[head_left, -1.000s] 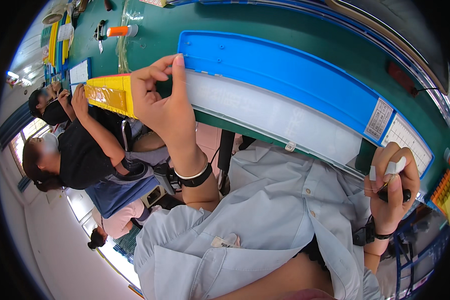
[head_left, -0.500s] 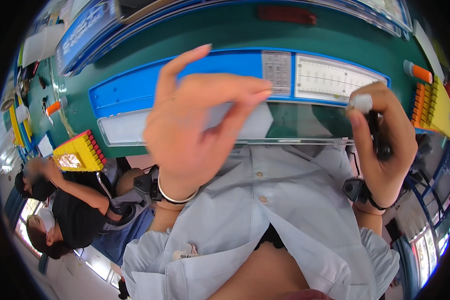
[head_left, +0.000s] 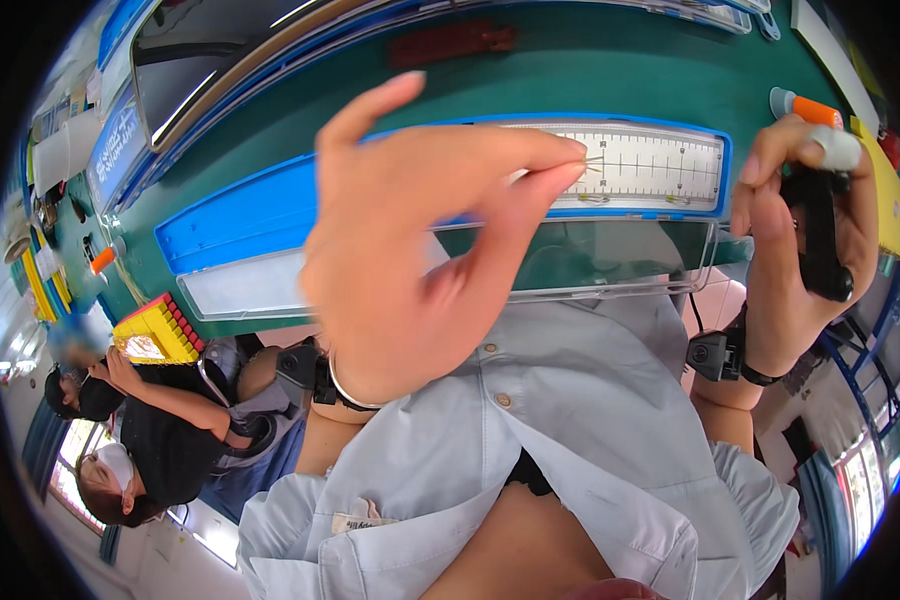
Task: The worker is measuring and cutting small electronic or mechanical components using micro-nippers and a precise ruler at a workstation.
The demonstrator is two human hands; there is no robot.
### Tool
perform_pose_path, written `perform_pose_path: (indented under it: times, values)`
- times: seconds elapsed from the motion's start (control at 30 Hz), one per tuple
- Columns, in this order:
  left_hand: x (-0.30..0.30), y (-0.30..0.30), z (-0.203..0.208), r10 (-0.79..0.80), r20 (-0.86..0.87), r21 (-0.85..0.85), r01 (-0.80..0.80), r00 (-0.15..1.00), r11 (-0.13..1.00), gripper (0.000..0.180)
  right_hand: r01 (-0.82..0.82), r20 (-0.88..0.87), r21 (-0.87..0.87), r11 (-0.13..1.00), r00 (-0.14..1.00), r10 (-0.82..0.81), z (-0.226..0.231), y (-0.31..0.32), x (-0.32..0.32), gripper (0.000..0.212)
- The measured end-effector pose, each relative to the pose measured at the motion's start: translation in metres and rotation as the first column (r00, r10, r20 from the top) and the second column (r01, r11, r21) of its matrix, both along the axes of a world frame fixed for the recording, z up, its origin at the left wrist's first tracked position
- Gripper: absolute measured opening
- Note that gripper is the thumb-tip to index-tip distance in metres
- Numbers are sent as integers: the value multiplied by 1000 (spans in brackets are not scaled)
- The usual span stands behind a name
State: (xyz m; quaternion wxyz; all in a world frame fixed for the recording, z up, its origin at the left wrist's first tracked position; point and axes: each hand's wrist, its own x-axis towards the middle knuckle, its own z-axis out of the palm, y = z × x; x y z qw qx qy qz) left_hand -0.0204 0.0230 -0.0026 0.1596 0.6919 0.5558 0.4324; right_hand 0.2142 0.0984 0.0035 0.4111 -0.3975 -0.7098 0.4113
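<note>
My left hand (head_left: 410, 240) hovers over a long blue case (head_left: 240, 212), thumb and forefinger pinched together. Thin strands show at its fingertips, too fine to name, above a white ruled scale (head_left: 660, 160) in the case. Small thin greenish pieces (head_left: 592, 199) lie along the scale's near edge. Just right of the case, my right hand (head_left: 785, 290) is curled around a black-handled tool (head_left: 820, 240) whose working end I cannot make out. White tape wraps one of that hand's fingers. The case's clear lid (head_left: 610, 290) lies folded open toward me.
A dark red object (head_left: 450, 42) lies on the green table (head_left: 560, 80) behind the case. An orange-and-grey cylinder (head_left: 808, 108) is at the right, with a yellow block (head_left: 882, 190) nearby. Another yellow block (head_left: 155, 335) stands left, where a co-worker (head_left: 175, 430) sits.
My left hand has moved right along the case, from the grey printed panel to the scale. My right hand has drawn away from the scale's right end, its black tool now showing more.
</note>
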Motion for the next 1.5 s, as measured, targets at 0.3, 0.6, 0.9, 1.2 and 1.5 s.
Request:
perform_pose_path:
  times: [0.3,0.6,0.9,1.2,1.5]
  values:
    - [20,-1,-6,4,46,-68,-1,999,998,40,43,-142,-173,984,988,-68,-5,-9,12,73]
    - [23,0,-8,31,221,-191,12,975,982,45,-116,-197,-176,978,977,80,-14,-2,5,68]
    - [20,-1,-11,4,258,-183,44,966,982,47,-52,-59,-162,985,997,43,-11,-5,2,67]
    - [23,-1,-12,23,283,-189,32,959,981,45,-80,-11,-109,991,997,79,-13,-4,8,56]
    - [25,-1,-11,59,256,-209,-5,965,978,43,-106,-64,-86,991,993,100,-12,-3,5,51]
